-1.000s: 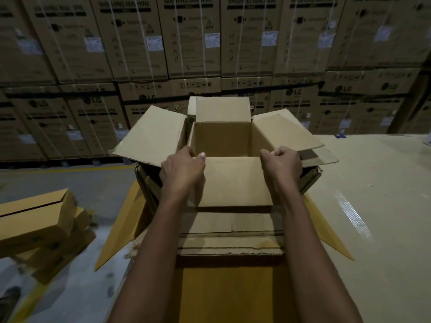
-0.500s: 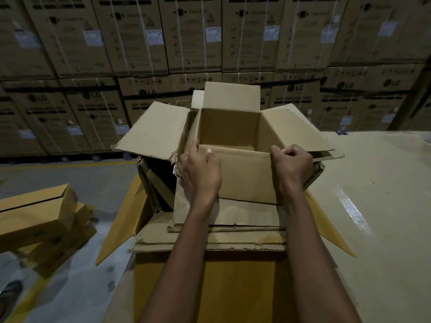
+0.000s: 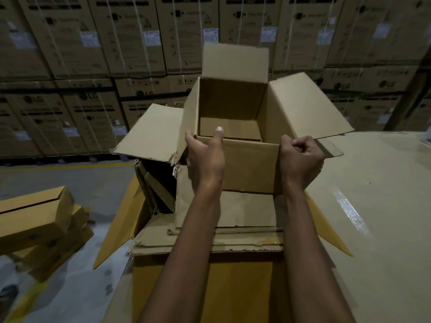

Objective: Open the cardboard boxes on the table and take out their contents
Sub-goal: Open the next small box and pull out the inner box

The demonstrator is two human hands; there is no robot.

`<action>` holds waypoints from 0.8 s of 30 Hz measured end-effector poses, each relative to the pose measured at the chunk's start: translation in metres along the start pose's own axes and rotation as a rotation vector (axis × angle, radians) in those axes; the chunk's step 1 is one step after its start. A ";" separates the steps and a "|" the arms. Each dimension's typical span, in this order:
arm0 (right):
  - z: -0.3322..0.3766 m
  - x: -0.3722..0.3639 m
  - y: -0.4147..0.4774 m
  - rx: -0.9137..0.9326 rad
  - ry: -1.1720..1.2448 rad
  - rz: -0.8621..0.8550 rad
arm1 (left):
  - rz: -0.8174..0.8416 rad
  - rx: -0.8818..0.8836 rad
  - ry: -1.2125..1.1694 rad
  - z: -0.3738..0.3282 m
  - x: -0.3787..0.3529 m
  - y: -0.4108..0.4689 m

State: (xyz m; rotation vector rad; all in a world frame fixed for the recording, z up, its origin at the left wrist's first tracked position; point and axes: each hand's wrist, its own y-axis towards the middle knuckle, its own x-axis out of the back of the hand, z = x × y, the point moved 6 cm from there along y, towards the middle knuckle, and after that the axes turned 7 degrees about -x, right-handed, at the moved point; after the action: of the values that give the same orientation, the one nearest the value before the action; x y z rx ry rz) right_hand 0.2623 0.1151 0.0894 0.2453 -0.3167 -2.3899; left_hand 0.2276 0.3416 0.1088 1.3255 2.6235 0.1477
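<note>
An open inner cardboard box point(image 3: 249, 164), with its flaps up and nothing showing inside it, hangs above a larger outer box point(image 3: 151, 136) whose flaps are spread. My left hand point(image 3: 205, 159) grips its near left corner, thumb over the rim. On the near right corner my right hand point(image 3: 300, 157) holds the wall with curled fingers. The outer box stands among flat cardboard sheets point(image 3: 210, 241) on a yellow-brown carton point(image 3: 210, 287).
A wide pale table surface point(image 3: 377, 206) stretches to the right. Stacked flat yellow boxes point(image 3: 39, 224) lie on the floor at the left. A wall of large washing-machine cartons point(image 3: 116, 54) fills the background.
Both hands have lifted the inner box up out of the outer box; it sits higher and closer in view than a second ago. The grips stayed on its near corners.
</note>
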 end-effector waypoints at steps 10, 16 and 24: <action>-0.006 -0.019 -0.001 0.047 -0.024 0.106 | -0.019 -0.337 0.515 0.002 0.010 0.015; -0.020 -0.045 -0.004 -0.032 -0.317 0.357 | 0.043 -0.247 0.817 0.019 0.036 0.041; -0.020 -0.046 -0.002 -0.087 -0.759 0.625 | 0.059 -0.161 0.911 0.032 0.042 0.044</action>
State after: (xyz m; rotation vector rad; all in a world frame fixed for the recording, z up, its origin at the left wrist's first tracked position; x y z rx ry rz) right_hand 0.3003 0.1444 0.0735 -0.7212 -0.5350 -1.7725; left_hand 0.2452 0.4018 0.0802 1.5150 3.1361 1.1981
